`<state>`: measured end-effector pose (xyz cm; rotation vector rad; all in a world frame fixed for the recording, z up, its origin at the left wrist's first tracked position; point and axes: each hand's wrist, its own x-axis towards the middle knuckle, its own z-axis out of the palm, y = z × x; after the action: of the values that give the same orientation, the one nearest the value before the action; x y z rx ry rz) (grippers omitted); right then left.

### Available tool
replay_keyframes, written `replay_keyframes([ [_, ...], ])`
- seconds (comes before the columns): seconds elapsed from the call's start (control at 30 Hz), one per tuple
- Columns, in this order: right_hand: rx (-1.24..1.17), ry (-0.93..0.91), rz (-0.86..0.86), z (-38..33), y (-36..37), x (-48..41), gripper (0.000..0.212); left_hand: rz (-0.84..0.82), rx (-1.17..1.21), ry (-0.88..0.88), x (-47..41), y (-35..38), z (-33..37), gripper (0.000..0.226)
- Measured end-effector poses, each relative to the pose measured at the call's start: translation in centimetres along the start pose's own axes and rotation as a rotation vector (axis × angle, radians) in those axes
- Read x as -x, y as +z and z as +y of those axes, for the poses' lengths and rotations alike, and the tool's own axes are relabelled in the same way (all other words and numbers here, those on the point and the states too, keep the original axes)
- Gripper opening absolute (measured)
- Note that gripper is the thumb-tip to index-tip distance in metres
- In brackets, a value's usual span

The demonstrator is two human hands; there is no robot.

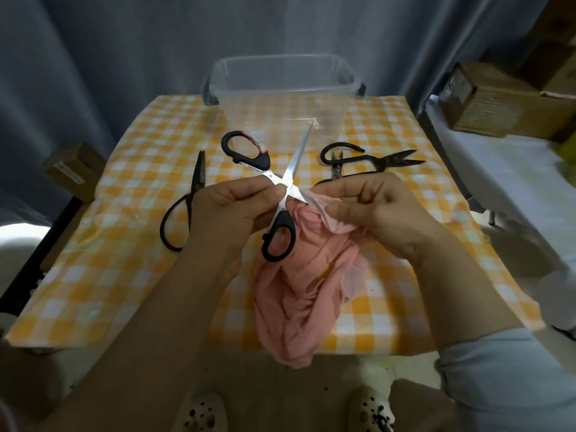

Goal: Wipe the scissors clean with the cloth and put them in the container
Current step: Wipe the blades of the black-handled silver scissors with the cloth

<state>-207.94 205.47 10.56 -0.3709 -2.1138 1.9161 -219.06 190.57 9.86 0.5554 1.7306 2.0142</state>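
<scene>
The scissors [270, 176] with black handles are held up over the middle of the worktop [124, 291]. They are spread wide into a cross, most likely so each blade can be reached on its own. The left hand [237, 204] pinches them at the pivot between thumb and curled fingers [276, 189], which steadies the tool and keeps skin off the edges. One blade points away toward the clear container [280, 98] at the far edge. The other runs to the right into the pink cloth [305, 275]. The right hand [383, 210] pinches a fold of that cloth around the blade near its tip, thumb and forefinger pressing through the fabric. The rest of the cloth hangs down in a bunch to the worktop's near edge. The wiping looks to be under way, with the second blade and the drop into the container not yet done. The container appears to hold nothing so far. A pair of dark iron scissors [184, 207] lies flat to the left. More dark scissors [389, 159] lie to the right, just behind the right hand, and I cannot tell whether that is one pair or two. They are probably waiting their turn. Sliding the cloth toward the tip, away from the holding hand, seems the safer direction.
</scene>
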Motion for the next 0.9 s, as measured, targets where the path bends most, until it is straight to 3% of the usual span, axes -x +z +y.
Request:
replay_keyframes([
  [0.2, 0.014, -0.035, 0.244, 0.7, 1.8, -0.9, 0.004, 0.027, -0.006, -0.006, -0.2, 0.1, -0.1, 0.019],
  [0.3, -0.037, 0.005, 0.147, 0.3, 1.2, -0.6, 0.009, 0.007, -0.020, -0.012, -0.2, -0.2, 0.0, 0.028],
  [0.4, -0.056, 0.051, 0.024, -0.2, 0.4, -0.2, 0.025, 0.009, -0.010, -0.015, -0.2, -0.5, 0.1, 0.022],
  [0.47, -0.047, 0.046, 0.043, -0.1, 0.5, -0.2, 0.026, 0.012, -0.017, -0.004, -0.2, -0.5, 0.1, 0.020],
  [0.6, -0.029, 0.029, 0.190, 0.2, 1.6, -0.3, 0.006, -0.016, -0.034, 0.029, -0.3, -0.3, 0.2, 0.031],
  [0.67, -0.019, 0.024, 0.230, 0.1, 1.8, -0.3, 0.008, -0.019, -0.022, 0.017, -0.2, -0.2, 0.2, 0.033],
  [0.77, -0.086, 0.027, 0.171, -0.3, 1.7, -0.2, 0.005, -0.001, -0.018, 0.009, -0.3, -0.4, 0.2, 0.030],
  [0.9, -0.123, 0.035, 0.093, -0.4, 1.3, -0.2, 0.019, 0.028, -0.015, 0.000, -0.5, -0.7, 0.1, 0.027],
])
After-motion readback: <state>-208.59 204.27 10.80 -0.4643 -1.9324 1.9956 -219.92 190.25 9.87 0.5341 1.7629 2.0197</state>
